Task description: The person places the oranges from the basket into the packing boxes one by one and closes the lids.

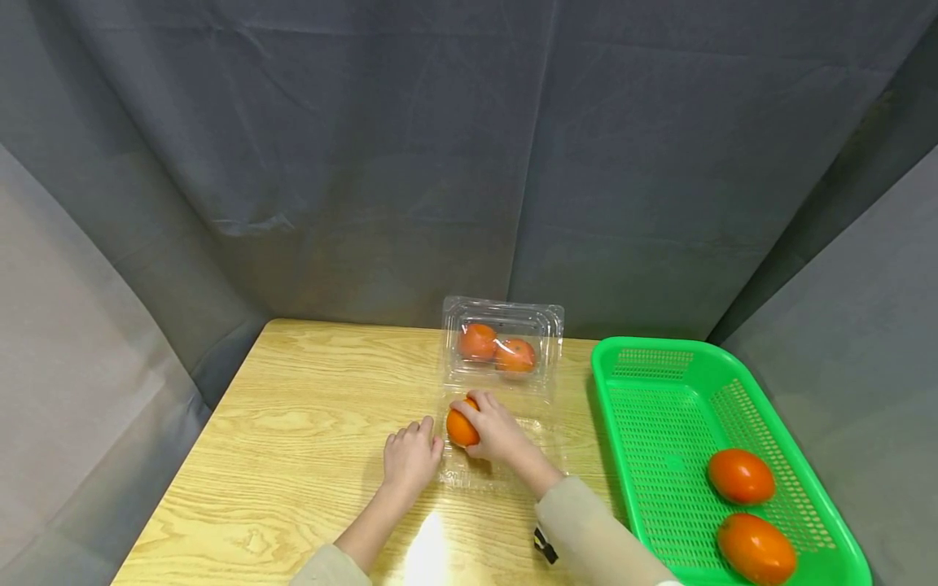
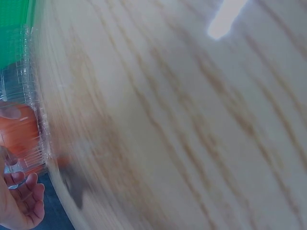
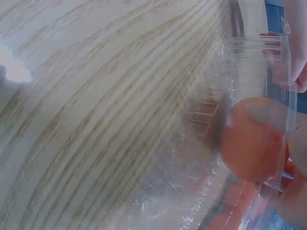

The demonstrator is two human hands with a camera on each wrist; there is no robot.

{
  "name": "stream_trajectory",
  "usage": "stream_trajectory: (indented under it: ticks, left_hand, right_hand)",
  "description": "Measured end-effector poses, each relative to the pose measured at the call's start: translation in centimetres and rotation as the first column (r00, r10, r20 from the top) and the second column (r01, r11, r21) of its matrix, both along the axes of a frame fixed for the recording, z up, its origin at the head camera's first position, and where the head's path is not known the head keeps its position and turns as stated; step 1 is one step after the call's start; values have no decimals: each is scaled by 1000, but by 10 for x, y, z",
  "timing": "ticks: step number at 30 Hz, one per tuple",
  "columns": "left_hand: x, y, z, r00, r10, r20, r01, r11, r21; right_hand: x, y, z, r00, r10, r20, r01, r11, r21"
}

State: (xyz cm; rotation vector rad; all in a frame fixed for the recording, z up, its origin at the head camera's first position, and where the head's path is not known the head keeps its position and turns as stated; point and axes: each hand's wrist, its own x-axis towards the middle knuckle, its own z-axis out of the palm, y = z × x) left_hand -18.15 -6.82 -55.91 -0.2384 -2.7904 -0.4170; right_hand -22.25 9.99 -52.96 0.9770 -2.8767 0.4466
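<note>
My right hand point(image 1: 498, 429) grips a round orange-coloured fruit point(image 1: 462, 424), thumb and fingers around its side, over the near half of a hinged clear plastic clamshell box point(image 1: 501, 480). The same fruit point(image 3: 252, 139) shows large in the right wrist view, partly behind clear plastic. My left hand point(image 1: 410, 458) is at the box's left edge, its thumb side close to the rim. Loosely bent fingers point(image 2: 33, 194) with nothing visible between them appear in the left wrist view. Two more fruits point(image 1: 478, 342) lie side by side in the far half of the box.
A green plastic basket point(image 1: 611, 439) stands at the right of the wooden table point(image 1: 293, 431), with two orange fruits point(image 1: 741, 477) inside. Near the right sleeve lies a small black item point(image 1: 545, 547). Grey curtains point(image 1: 403, 163) enclose the back and sides.
</note>
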Motion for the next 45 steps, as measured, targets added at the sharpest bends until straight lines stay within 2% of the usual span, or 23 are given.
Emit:
stream_trajectory:
  ticks: [24,45]
  left_hand:
    - [-2,1,-2,1000,18,17,-18,1000,22]
    - [-2,1,-2,1000,19,-6,-19,1000,18]
  right_hand:
    - [-1,-13,-2,1000,-27,-15,28,997,68]
    - [1,-11,-6,999,-25,-27,26,999,28]
